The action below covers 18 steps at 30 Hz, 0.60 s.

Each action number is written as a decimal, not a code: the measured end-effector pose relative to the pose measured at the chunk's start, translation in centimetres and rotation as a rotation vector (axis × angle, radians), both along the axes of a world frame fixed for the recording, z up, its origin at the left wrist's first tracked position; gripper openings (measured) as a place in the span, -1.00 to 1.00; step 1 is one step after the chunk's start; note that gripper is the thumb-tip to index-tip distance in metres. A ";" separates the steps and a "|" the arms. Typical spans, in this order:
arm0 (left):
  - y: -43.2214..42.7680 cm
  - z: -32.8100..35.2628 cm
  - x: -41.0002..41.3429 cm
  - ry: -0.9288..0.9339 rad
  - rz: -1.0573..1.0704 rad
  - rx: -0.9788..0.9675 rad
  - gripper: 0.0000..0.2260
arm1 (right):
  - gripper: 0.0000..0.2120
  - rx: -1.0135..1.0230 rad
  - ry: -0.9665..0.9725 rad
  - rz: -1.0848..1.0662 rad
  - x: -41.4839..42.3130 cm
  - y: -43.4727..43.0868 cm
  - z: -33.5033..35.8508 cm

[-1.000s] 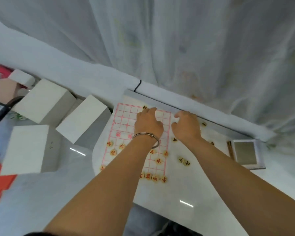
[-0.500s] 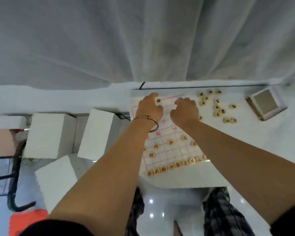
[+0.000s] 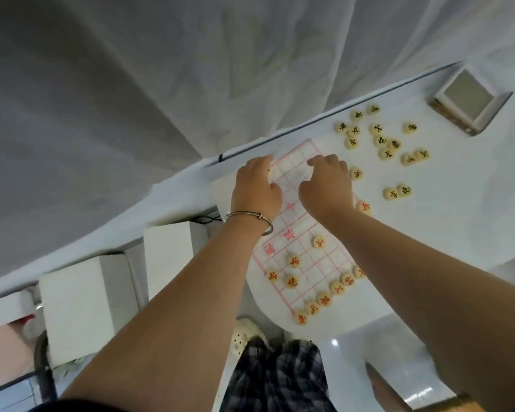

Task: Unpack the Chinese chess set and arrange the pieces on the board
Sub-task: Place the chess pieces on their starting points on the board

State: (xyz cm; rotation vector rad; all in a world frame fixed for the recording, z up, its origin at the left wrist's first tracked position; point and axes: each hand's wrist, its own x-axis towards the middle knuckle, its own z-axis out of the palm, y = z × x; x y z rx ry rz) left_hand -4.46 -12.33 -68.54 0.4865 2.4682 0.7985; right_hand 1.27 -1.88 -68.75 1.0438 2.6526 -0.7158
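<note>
Both hands lie knuckles-up on the far end of the board [image 3: 305,264], side by side and apart. The left hand [image 3: 256,191], a metal bracelet [image 3: 250,217] on its wrist, bends its fingers down over the board's far left corner. A sliver of a pale piece [image 3: 270,173] shows at its fingertips, but I cannot tell whether it is pinched or only touched. The right hand [image 3: 324,188] has curled fingers with the tips down on the grid, and whether they hold anything is hidden.

Nearer the person than the hands, red-lettered pieces [image 3: 324,299] sit on the grid, several in a line along the near edge. Beyond and to the right of the right hand, black-lettered pieces [image 3: 381,141] lie loose on the white table [image 3: 458,221], and an open box [image 3: 470,99] lies further out. White blocks [image 3: 87,304] stand left of the left arm.

Half a second ago the piece at the left fingertips showed plainly; now the fingers cover most of it. Both hands stay at the far end, and the whole scene sits turned in view
</note>
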 end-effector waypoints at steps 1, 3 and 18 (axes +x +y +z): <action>0.5 -0.5 -0.1 0.019 -0.036 -0.006 -0.53 | -0.54 0.007 0.014 -0.013 -0.2 0.6 -0.4; 1.6 -1.0 -0.6 0.042 -0.101 -0.011 -0.53 | -0.54 0.014 0.035 -0.046 -0.5 1.9 -0.7; 7.5 -3.1 -4.9 -0.084 -0.467 -0.156 -0.51 | -0.59 0.093 0.074 -0.278 -2.8 5.4 -6.0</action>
